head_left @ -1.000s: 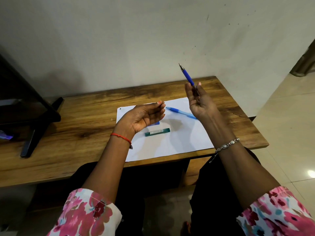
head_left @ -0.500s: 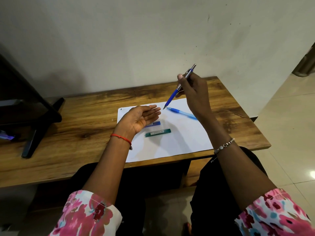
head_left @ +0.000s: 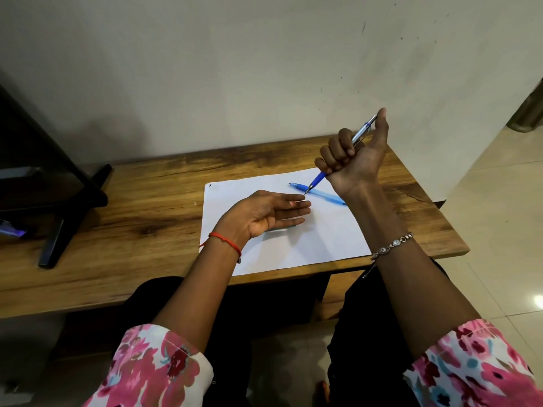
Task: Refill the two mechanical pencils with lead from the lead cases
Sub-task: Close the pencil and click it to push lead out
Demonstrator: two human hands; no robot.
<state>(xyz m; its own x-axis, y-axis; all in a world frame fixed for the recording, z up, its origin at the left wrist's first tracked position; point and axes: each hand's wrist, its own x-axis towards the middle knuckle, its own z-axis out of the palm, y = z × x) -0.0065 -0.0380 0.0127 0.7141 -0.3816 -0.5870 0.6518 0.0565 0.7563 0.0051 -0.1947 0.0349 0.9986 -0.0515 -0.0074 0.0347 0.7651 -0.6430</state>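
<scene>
Above the wooden table [head_left: 132, 207], my right hand [head_left: 352, 160] fists the dark blue pencil [head_left: 318, 179] over my open left hand [head_left: 264, 214].
Over the white sheet [head_left: 323, 245] my left palm faces up, fingers straight, empty; the pencil slants tip-down at those fingertips [head_left: 302, 197]. The light blue pencil [head_left: 326, 196] lies farther back, a teal lead case [head_left: 279, 229] peeking from under my palm. Light, stiff barrel, I judge: hold mid-body. The lead itself would snap easily.

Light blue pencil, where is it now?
Head view: the light blue pencil lies on the white paper's far right part, beneath the tip of the dark blue pencil the right hand grips.
</scene>
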